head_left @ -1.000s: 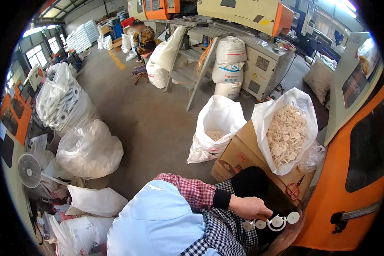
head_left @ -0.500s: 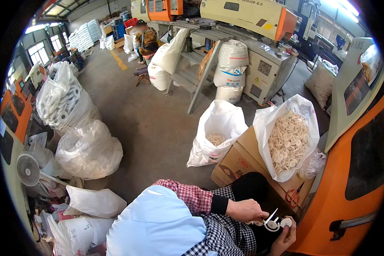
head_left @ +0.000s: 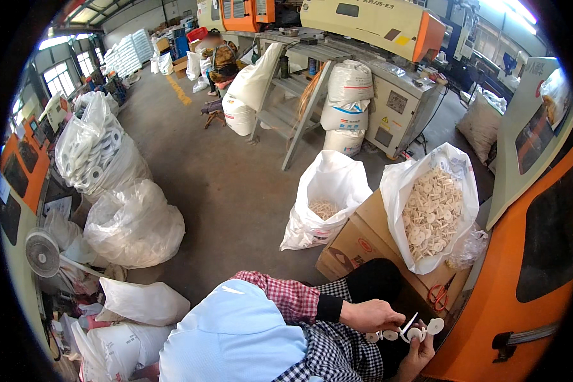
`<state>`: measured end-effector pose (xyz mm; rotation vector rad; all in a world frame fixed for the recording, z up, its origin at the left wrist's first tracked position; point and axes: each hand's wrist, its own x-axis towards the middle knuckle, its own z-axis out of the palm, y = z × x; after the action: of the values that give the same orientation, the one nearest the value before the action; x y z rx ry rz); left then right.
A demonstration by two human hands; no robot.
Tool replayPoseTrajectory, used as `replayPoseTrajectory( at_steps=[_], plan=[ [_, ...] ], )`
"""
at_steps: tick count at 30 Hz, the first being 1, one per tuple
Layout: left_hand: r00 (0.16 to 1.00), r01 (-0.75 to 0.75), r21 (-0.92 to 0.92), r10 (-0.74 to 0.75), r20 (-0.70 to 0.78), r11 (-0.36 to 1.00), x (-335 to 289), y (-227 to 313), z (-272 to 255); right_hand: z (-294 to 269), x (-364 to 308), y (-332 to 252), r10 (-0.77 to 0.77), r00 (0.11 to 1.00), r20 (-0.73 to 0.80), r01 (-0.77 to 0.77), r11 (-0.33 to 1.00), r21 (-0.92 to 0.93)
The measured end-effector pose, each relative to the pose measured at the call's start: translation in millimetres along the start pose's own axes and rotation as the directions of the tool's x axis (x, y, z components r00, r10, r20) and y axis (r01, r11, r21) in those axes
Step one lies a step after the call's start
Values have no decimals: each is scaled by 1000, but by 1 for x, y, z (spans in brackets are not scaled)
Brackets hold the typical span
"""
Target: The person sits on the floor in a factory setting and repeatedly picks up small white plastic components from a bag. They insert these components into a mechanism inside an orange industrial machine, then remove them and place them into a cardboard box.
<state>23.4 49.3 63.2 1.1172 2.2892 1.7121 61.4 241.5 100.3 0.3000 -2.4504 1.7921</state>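
My left hand (head_left: pixel 372 315), coming out of a red checked sleeve with a black cuff, has its fingers pinched on a cluster of white plastic disc parts (head_left: pixel 414 333). A thin white spike stands up from the cluster, and small round discs hang below the left hand's fingers. My right hand (head_left: pixel 417 356) grips the same cluster from below with its thumb and fingers, and one disc stands out above its fingertips. Exactly how the pieces join is too small to tell. Beyond the hands, red-handled scissors (head_left: pixel 438 297) lie on cardboard.
An open white sack (head_left: pixel 395 191) full of white disc parts stands beside a cardboard box (head_left: pixel 356 245). Another open sack (head_left: pixel 296 223) holds thin pale pieces. An orange machine (head_left: pixel 484 344) borders my right side. Bulging clear bags (head_left: pixel 134 223) stand left; a person (head_left: pixel 223 60) sits far back.
My right hand has shifted slightly left with the cluster tilting, so one disc now sticks out farther right and higher. More discs show below my left hand.
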Motion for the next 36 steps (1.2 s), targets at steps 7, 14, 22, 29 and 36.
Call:
replayPoseTrajectory(
  at_steps=[7,14,22,29,36],
  plan=[
    [996,78,-75,-80,-25,994,2,1,0,-3,2,20,-56,996,-63,45,985,-164],
    [984,92,-308,-135,-121,947,4,-4,0,27,-9,29,116,989,93,-123,990,69],
    [988,57,-309,-98,-117,949,4,-3,6,14,-3,26,219,947,235,-263,948,179],
    [962,206,35,-196,-188,978,5,-10,1,19,15,24,-31,989,146,50,990,-132],
    [853,328,-463,-469,-229,824,15,-16,-12,23,12,56,115,967,228,-192,916,353]
  ],
)
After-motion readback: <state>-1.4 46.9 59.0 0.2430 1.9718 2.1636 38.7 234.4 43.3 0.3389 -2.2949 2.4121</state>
